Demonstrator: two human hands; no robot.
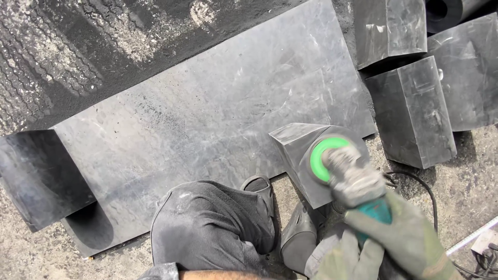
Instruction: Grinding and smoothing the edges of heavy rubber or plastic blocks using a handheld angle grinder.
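My right hand (412, 241), in an olive-green glove, is shut around the teal body of an angle grinder (358, 181). My left hand (345, 256), also gloved, grips the grinder's rear from below. The grinder's green disc (321, 155) presses against the sloped face of a small dark grey block (298, 150). This block stands at the near edge of a large dark grey slab (207, 114) lying flat on the ground. My bent knee in dusty grey trousers (207, 228) and my shoes (259, 184) are just left of the block.
Three dark blocks (412, 111) and a dark cylinder (446, 10) crowd the top right. Another dark block (36, 176) sits at the slab's left end. A black cable (423, 181) loops right of the grinder. A white measuring strip (472, 236) lies at the lower right on concrete.
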